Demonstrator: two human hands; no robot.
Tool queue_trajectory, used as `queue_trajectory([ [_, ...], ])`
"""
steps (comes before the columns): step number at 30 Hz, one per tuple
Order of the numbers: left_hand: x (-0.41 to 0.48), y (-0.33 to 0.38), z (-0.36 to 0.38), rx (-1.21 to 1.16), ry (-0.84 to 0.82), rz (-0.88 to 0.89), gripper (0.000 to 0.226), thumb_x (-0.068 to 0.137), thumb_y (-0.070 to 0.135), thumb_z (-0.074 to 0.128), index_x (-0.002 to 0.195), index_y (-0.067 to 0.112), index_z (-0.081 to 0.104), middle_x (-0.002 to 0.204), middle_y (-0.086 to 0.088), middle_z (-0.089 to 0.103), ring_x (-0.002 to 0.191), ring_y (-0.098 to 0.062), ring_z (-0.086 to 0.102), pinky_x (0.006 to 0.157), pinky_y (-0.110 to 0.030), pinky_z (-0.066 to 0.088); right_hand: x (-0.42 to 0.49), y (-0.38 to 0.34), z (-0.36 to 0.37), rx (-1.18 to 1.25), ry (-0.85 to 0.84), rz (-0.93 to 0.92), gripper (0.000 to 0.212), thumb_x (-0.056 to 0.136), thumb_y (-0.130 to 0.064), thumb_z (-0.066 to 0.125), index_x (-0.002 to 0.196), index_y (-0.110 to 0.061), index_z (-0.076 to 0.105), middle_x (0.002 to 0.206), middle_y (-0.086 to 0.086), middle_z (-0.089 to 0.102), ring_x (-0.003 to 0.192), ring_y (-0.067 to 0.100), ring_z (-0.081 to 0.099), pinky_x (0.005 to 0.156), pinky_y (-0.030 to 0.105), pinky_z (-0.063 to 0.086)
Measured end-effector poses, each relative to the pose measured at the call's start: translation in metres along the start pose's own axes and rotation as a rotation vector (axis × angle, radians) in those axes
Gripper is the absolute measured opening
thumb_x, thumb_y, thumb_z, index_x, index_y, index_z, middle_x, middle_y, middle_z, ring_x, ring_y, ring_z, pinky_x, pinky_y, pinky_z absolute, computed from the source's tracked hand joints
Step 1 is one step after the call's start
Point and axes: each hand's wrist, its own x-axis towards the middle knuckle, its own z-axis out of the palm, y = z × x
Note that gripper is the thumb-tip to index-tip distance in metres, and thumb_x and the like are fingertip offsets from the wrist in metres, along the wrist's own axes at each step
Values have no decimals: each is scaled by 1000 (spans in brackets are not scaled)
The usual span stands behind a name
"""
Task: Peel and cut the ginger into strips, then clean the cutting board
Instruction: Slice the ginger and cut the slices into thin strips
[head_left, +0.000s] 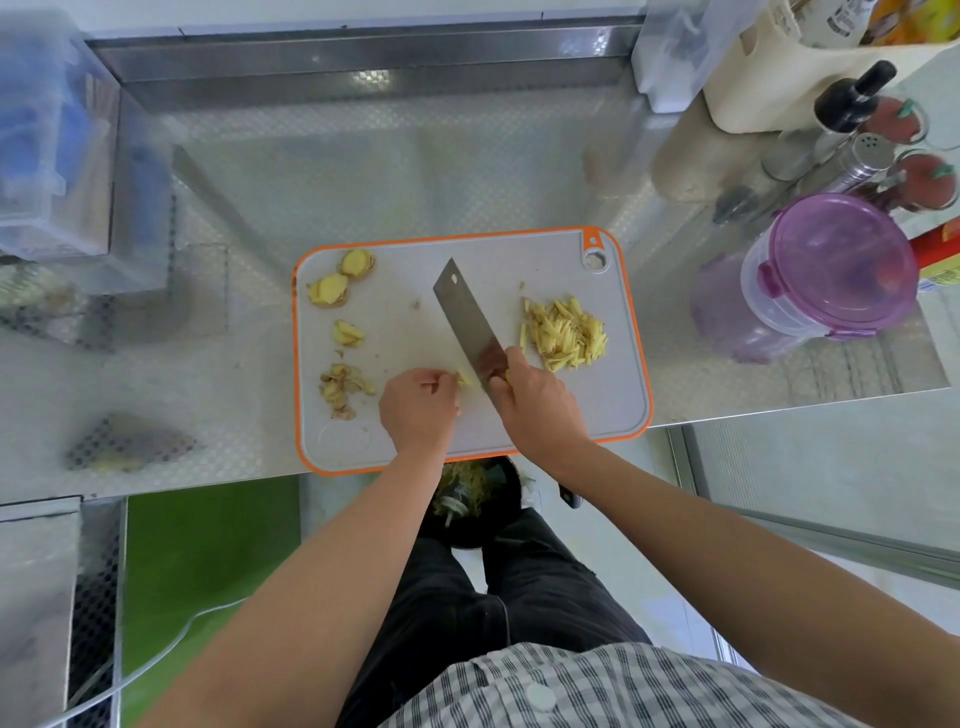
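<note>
A grey cutting board with an orange rim (631, 332) lies on the steel counter. My right hand (540, 400) grips the handle of a cleaver (465, 317), blade edge down on the board. My left hand (418, 408), fingers curled, holds a small ginger piece (462, 379) against the blade's left side. A pile of ginger strips (563, 332) lies on the board's right. Peeled ginger chunks (340, 278) and slices (347, 332) sit at the left, with peel scraps (343, 387) below them.
A purple-lidded container (831, 270) stands right of the board, with bottles and shakers (852, 135) behind it. A clear box (47, 145) sits at the far left. Below the counter edge a dark bin (478, 499) holds scraps.
</note>
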Motion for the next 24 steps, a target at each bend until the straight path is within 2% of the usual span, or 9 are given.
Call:
queue_trajectory([
  [4, -1, -4, -9, 158, 58, 88, 14, 89, 20, 53, 87, 14, 65, 79, -5, 70, 77, -24, 66, 74, -35, 50, -10, -9, 11, -47, -94, -41, 21, 101, -24, 36, 115, -8, 39, 79, 8, 49, 70, 30, 49, 60, 34, 33],
  [7, -3, -4, -11, 257, 58, 163, 16, 92, 18, 53, 96, 10, 66, 88, -1, 68, 81, -18, 60, 73, -29, 42, -11, -6, 16, -60, -118, -39, 22, 101, -24, 36, 116, -8, 39, 90, 13, 58, 80, 33, 56, 63, 34, 34],
  [10, -5, -3, -8, 300, 26, 231, 14, 90, 17, 56, 98, 12, 65, 86, 5, 61, 79, -12, 53, 72, -22, 35, -5, 9, 8, -26, -19, 53, 21, 101, -24, 38, 115, -8, 40, 89, 12, 58, 79, 32, 57, 62, 34, 36],
  [13, -6, -2, -3, 322, -13, 267, 12, 87, 15, 58, 97, 15, 64, 87, 1, 62, 81, -15, 55, 73, -23, 36, 2, 22, -6, -12, 86, 196, 22, 101, -23, 38, 116, -7, 40, 79, 7, 49, 76, 32, 53, 62, 33, 33],
  [15, -7, -1, 0, 330, -25, 276, 12, 86, 14, 58, 97, 16, 64, 88, -1, 62, 81, -15, 55, 74, -23, 37, 1, 21, -10, 6, 86, 190, 22, 101, -22, 38, 116, -6, 40, 74, 4, 44, 74, 31, 51, 61, 33, 33],
  [18, -6, 0, 2, 354, -23, 273, 11, 88, 15, 57, 97, 16, 64, 90, -3, 62, 78, -14, 52, 71, -22, 35, -6, 16, -5, -6, -20, 67, 28, 100, -23, 40, 124, -9, 41, 81, 7, 49, 75, 30, 51, 63, 33, 34],
  [20, -4, 0, 3, 371, -28, 267, 10, 88, 16, 57, 96, 17, 64, 91, -3, 62, 79, -15, 53, 71, -22, 34, -5, 21, -7, -9, -8, 98, 25, 100, -24, 40, 120, -10, 43, 81, 7, 49, 74, 29, 49, 63, 33, 34],
  [24, -1, 1, 3, 375, -40, 274, 13, 88, 13, 57, 98, 14, 65, 91, -3, 63, 84, -19, 58, 74, -24, 39, 8, 32, -17, 70, 117, 213, 11, 99, -21, 39, 97, -10, 38, 67, 3, 43, 69, 30, 47, 58, 34, 33],
])
